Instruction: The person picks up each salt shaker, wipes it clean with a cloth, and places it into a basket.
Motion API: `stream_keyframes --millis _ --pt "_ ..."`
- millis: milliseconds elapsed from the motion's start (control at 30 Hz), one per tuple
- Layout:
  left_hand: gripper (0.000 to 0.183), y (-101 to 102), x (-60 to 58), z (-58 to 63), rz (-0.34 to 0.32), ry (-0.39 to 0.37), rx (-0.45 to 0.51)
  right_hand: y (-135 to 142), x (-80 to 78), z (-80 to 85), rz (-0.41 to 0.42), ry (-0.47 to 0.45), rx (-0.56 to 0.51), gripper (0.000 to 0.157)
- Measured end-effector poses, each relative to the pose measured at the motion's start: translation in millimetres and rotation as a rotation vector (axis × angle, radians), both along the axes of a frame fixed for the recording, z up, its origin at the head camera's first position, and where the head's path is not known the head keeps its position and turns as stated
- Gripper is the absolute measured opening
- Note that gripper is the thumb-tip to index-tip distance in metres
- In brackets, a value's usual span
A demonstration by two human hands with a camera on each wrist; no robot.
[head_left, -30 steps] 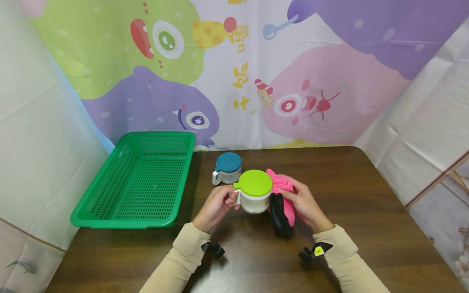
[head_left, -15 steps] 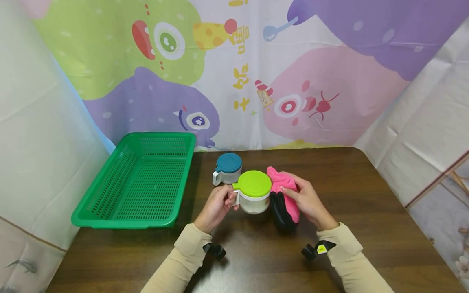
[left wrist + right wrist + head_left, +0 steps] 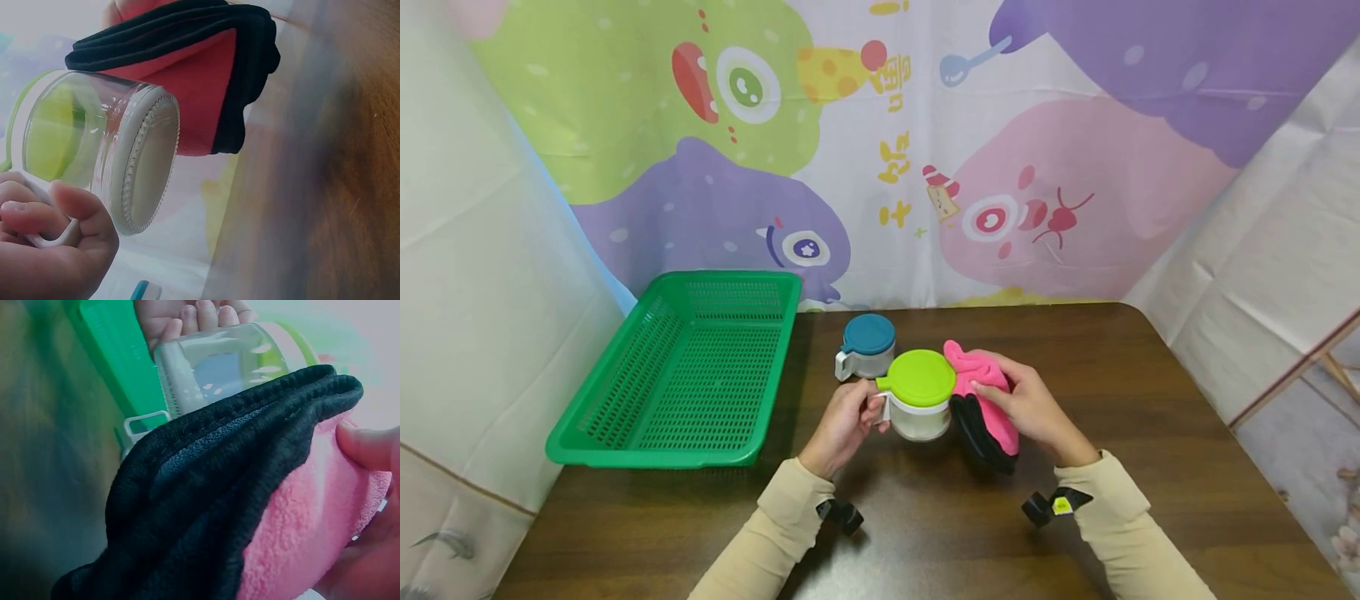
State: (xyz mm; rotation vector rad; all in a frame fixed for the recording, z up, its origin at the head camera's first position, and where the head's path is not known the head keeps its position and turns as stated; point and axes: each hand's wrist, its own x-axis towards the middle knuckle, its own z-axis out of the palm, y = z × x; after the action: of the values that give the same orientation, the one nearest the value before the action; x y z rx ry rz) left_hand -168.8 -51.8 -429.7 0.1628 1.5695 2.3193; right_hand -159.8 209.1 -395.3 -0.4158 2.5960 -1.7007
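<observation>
My left hand [image 3: 838, 427] grips the white handle of a clear glass seasoning jar [image 3: 921, 421] with a lime-green lid. In the left wrist view the ribbed bottom of the jar [image 3: 150, 162] shows, raised off the table. A folded pink cloth [image 3: 988, 392] with black edging is pinched in my right hand [image 3: 1037, 408], thumb in front and fingers mostly hidden behind. In the head view the cloth meets the right side of the jar; whether it presses there is hard to tell. Close up, the right wrist view shows black folded edges of the cloth [image 3: 206, 481].
A similar jar with a blue lid [image 3: 868, 335] stands on the brown wooden table [image 3: 1120, 375] just behind the held one. On the left sits a green perforated basket [image 3: 767, 367]. A cartoon-printed curtain [image 3: 887, 250] hangs along the back edge.
My right hand has shifted slightly to the right, and the lower end of the cloth has swung right with it. The jar and my left hand have hardly moved.
</observation>
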Motion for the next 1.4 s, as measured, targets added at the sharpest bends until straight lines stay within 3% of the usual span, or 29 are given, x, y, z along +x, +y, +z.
stream_keyframes --millis 400,733,1400 --pt "0.031 2.0 -0.1 2.4 0.010 0.005 0.005 2.2 -0.4 9.1 -0.004 0.086 0.071 0.044" --pt "0.033 3.3 0.0 2.5 0.014 -0.002 0.008 3.4 -0.8 17.6 0.055 0.323 0.227 0.042" --pt "0.032 8.4 1.6 0.0 0.086 -0.023 0.020 -3.9 1.8 19.5 0.061 0.391 0.313 0.044"
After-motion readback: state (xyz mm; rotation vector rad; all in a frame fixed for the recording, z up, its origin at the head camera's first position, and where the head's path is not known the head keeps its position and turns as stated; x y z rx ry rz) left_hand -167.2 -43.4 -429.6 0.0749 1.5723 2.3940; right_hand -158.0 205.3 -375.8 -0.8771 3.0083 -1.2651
